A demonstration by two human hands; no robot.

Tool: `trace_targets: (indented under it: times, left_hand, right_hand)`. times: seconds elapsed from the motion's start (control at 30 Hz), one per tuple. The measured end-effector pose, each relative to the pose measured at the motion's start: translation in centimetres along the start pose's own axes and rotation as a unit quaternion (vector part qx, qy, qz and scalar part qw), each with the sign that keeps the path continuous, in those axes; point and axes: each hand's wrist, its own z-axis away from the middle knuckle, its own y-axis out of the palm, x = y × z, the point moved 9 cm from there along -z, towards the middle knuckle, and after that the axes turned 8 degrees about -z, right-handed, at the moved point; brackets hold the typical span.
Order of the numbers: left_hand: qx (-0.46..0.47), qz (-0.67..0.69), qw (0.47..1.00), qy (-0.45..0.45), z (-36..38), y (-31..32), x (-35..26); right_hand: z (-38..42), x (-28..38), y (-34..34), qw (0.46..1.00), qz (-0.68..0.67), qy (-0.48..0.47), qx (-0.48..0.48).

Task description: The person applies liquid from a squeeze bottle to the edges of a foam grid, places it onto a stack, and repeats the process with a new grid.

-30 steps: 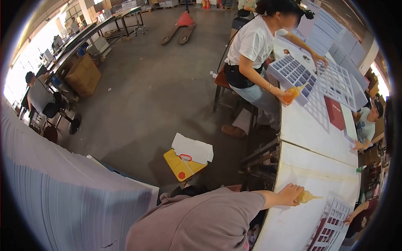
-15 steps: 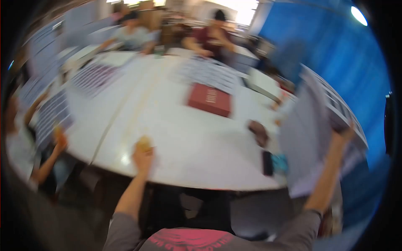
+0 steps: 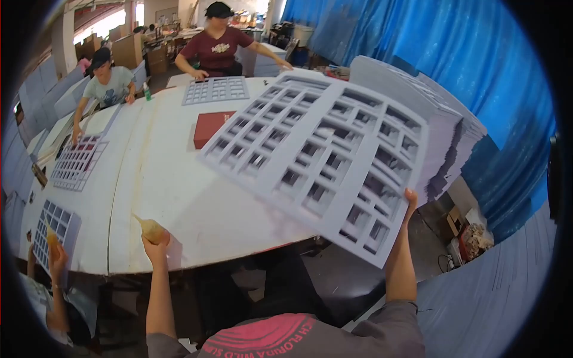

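My left hand is wrapped round a yellowish squeeze bottle whose thin nozzle points up and left, above the white table's near edge. With my right hand I grip the right edge of a large grey lattice panel full of rectangular openings. The panel is tilted over the right part of the table. Partly behind it, a red box lies on the white table.
Stacked grey panels stand at the right. Across the table a person in maroon touches a lattice panel. Another person works at the left, and a co-worker's hand holds a yellow bottle at the lower left.
The lattice panel in my right hand has swung from the right side to over the table. My left hand still holds the bottle. The head view has shifted and is sharper.
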Motion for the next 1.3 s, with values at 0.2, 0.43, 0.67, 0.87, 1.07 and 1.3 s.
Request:
trace_targets:
  times: [0.2, 0.43, 0.67, 0.87, 1.07, 1.3]
  left_hand:
    - [-0.01, 0.096, 0.993, -0.066, 2.1, -6.7, 0.4]
    - [-0.046, 0.029, 0.992, -0.117, 5.8, -12.7, 1.2]
    - [-0.051, 0.037, 0.991, -0.119, 6.8, -12.4, -4.1]
    - [0.044, 0.154, 0.986, -0.048, 5.6, -4.5, -10.8]
    - [0.242, 0.271, 0.931, -0.019, 12.8, 6.1, -18.2]
    - [0.418, 0.002, 0.884, 0.21, 20.0, 11.0, -21.3]
  right_hand:
    - [3.1, -13.1, -7.4, 0.965, -0.114, 0.234, -0.003]
    - [6.8, -23.8, -14.4, 0.889, 0.109, 0.424, -0.131]
    - [3.8, -23.6, -8.3, 0.881, 0.082, 0.457, -0.092]
    - [-5.4, -21.5, -6.8, 0.886, 0.433, 0.164, 0.026]
    - [8.3, -27.3, 7.5, 0.865, 0.153, 0.425, 0.219]
    - [17.0, -29.8, 4.6, 0.868, -0.075, 0.49, 0.037]
